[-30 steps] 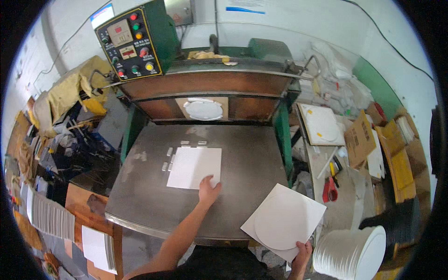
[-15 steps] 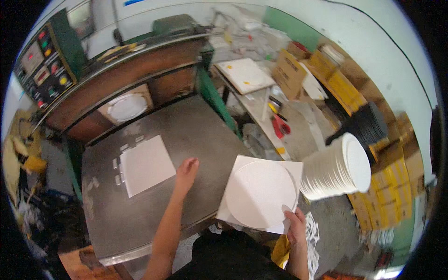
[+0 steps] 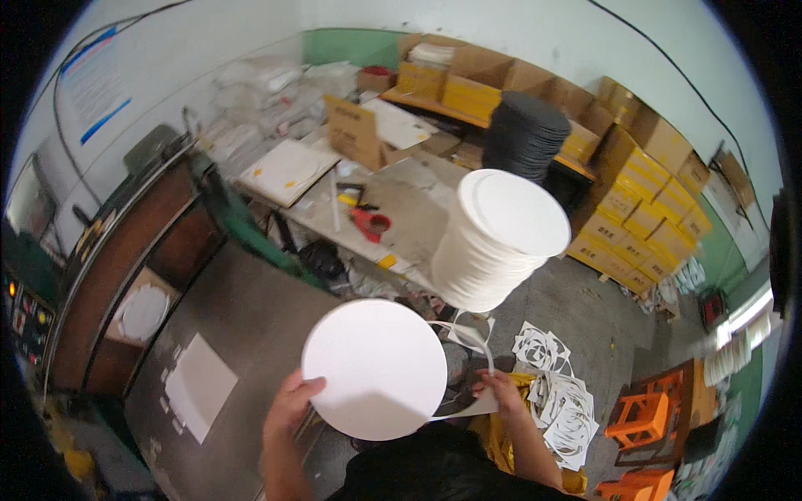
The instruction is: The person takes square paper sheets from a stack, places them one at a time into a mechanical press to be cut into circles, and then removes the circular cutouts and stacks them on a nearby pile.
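As the view has swung to the right since half a second ago, a green-and-brown press point(image 3: 109, 250) now takes up only the left side, with one white square sheet point(image 3: 200, 388) lying on its metal bed point(image 3: 267, 309). Yellow and brown cartons point(image 3: 639, 204) are piled at the right, too overlapped to count surely; a cluttered desk point(image 3: 418, 204) stands beyond the middle. Two piles of discs rise near it: a white stack point(image 3: 493, 242) in front, a black stack point(image 3: 525, 138) behind. Dark printing marks a cardboard flap point(image 3: 355, 134), and a blue-banded notice point(image 3: 96, 88) is on the wall, its small text unreadable. Two orange stools point(image 3: 639, 422) show at lower right; white scraps point(image 3: 568, 417) lie in two heaps on the floor. Close to the body is a single white disc point(image 3: 376, 367); earlier it sat within its square surround in the right grip point(image 3: 499, 391), and now it is separate. The left grip point(image 3: 294, 401), previously empty over the press, pinches its left edge, thumb on top. The right one pinches the leftover frame point(image 3: 478, 407), partly hidden behind the disc. One small red tool point(image 3: 372, 224) rests on the desk.
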The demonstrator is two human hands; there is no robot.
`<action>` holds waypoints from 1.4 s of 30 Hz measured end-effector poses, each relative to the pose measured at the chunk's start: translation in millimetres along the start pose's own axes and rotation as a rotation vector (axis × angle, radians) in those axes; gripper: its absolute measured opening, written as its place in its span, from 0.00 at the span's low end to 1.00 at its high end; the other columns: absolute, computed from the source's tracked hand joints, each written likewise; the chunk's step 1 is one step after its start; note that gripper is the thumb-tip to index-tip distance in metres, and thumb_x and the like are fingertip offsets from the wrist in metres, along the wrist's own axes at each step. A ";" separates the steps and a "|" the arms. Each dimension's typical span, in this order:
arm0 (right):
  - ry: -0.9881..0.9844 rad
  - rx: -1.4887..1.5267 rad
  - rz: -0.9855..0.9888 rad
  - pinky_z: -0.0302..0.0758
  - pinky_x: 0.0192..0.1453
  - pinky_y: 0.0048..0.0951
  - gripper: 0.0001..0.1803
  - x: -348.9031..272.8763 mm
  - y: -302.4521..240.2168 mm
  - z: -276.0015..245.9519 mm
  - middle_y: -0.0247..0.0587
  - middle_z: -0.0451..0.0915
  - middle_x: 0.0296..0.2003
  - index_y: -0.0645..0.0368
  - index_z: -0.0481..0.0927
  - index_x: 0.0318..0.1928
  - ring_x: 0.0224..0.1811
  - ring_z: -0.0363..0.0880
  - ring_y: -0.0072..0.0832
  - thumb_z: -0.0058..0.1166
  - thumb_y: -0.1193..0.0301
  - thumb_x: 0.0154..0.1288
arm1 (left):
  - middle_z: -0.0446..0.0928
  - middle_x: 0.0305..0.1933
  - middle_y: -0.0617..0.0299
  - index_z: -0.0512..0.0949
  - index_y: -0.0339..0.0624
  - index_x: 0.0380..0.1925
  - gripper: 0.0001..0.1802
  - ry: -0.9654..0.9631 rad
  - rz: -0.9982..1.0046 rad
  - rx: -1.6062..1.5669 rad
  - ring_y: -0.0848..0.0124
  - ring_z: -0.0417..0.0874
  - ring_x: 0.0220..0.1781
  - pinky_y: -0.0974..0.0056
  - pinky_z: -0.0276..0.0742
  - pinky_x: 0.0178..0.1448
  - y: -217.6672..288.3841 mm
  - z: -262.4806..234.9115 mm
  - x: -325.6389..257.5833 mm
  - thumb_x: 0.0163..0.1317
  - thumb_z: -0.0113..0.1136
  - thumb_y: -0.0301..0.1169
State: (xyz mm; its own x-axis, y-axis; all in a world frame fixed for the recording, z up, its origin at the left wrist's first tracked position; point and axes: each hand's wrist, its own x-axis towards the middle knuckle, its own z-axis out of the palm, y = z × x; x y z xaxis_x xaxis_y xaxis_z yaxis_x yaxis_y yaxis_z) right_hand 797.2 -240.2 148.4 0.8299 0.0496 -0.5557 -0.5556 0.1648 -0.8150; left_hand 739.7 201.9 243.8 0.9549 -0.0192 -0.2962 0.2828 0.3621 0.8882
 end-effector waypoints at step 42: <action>-0.660 -0.846 0.599 0.68 0.18 0.34 0.09 271.3 133.8 -80.8 0.40 0.72 0.20 0.54 0.71 0.27 0.15 0.68 0.31 0.49 0.67 0.64 | 0.82 0.32 0.55 0.81 0.40 0.30 0.10 1.129 -0.050 -0.154 0.63 0.83 0.34 0.59 0.79 0.39 -357.8 5.2 -200.1 0.61 0.56 0.34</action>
State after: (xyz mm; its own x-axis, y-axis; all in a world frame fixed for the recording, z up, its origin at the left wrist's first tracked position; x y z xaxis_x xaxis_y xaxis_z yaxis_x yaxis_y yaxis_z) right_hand 943.9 -284.3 -124.7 0.1626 0.4274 -0.8893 -0.5121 -0.7339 -0.4463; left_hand 447.9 71.3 -12.9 0.2946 0.7843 -0.5460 0.2298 0.4964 0.8371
